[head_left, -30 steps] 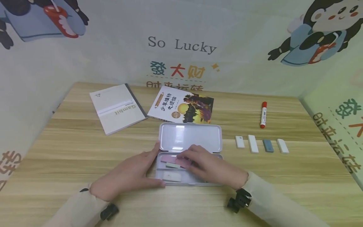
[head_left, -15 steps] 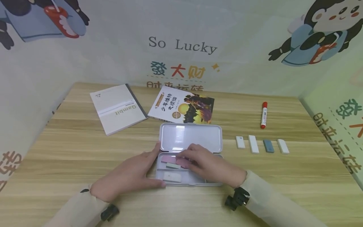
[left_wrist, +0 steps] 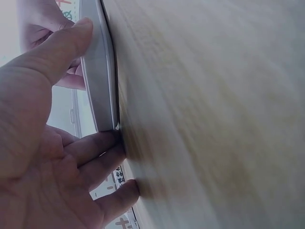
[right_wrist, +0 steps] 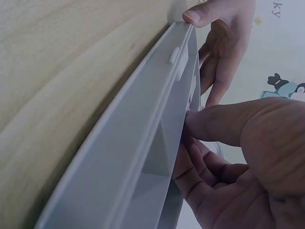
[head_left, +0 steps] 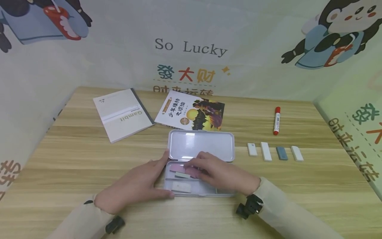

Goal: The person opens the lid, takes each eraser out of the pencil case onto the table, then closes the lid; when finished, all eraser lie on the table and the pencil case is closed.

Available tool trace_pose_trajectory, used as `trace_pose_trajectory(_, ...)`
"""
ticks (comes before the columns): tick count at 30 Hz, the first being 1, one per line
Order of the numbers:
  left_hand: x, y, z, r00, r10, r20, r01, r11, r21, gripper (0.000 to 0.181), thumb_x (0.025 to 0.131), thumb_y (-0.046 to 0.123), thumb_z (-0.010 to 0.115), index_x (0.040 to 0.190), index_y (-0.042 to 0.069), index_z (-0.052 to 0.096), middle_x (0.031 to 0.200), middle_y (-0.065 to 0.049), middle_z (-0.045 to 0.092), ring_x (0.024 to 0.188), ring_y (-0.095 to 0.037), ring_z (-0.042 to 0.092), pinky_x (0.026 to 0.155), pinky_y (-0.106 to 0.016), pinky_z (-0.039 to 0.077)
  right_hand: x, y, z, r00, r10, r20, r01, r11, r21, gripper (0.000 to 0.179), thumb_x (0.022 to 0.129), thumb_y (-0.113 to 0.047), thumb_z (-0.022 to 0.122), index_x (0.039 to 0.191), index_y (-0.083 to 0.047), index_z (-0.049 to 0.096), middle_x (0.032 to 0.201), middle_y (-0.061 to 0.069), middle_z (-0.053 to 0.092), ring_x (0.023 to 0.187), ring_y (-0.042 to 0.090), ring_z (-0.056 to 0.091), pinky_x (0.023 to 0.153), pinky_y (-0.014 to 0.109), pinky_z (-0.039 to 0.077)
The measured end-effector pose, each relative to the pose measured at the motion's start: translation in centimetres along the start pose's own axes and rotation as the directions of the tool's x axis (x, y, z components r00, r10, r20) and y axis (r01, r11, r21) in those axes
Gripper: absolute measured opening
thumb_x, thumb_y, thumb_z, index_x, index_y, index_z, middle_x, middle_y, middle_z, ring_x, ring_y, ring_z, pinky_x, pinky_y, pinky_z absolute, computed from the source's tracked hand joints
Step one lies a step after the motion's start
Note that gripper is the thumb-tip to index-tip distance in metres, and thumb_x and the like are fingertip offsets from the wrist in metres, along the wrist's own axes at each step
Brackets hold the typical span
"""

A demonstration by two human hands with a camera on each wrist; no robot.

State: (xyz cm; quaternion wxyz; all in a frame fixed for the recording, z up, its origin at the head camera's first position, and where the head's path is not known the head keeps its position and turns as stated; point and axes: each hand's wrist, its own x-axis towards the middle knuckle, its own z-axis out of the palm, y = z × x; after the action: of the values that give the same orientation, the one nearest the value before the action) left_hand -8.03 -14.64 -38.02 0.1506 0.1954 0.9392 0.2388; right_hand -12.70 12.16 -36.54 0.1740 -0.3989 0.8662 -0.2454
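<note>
An open pencil case (head_left: 203,188) lies on the table, its lid folded back. My left hand (head_left: 134,184) holds the case's left end, thumb on the front rim and fingers at the left side; in the left wrist view the thumb (left_wrist: 71,40) presses the wall. My right hand (head_left: 219,172) reaches into the rear compartment and pinches a pink eraser (head_left: 193,172), partly hidden by the fingers. Beside it lie another pink eraser (head_left: 176,168) and a pale green eraser (head_left: 182,175). A white eraser (head_left: 181,187) lies in the front compartment.
Right of the case, a row of erasers includes a white one (head_left: 266,151) and a blue-grey one (head_left: 282,153). A red marker (head_left: 277,120) lies behind them. A notebook (head_left: 122,116) and a picture-covered book (head_left: 191,111) lie behind the case.
The right hand shifts very slightly left within the case, fingers still on the pink eraser. The left hand and the case stay in place.
</note>
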Motion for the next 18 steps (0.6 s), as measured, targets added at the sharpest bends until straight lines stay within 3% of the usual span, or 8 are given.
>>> trace_pose_trajectory(9,-0.05,0.03,-0.05,0.999,0.039,-0.025,-0.038,0.999,0.030,0.124,0.081,0.066,0.080,0.166,0.001,0.019,0.154,-0.026,0.055,0.137,-0.041,0.060,0.111,-0.056,0.053,-0.30,0.46,-0.26,1.000,-0.013,0.021,0.013,0.999,-0.033,0.037,0.107,-0.013,0.059,0.144,-0.016,0.064,0.123,0.001,0.068,0.107,0.011,0.060,0.095,0.030,0.056)
trace_pose_trajectory(18,0.09,0.05,-0.06,1.000,0.029,-0.009,-0.028,0.999,0.030,0.125,0.081,0.067,0.080,0.167,0.002,0.017,0.156,-0.026,0.052,0.140,-0.046,0.056,0.114,-0.060,0.050,-0.27,0.34,-0.25,1.000,-0.017,-0.003,0.017,0.999,-0.048,0.035,0.106,-0.015,0.060,0.141,-0.017,0.066,0.121,0.000,0.070,0.104,0.009,0.062,0.093,0.029,0.056)
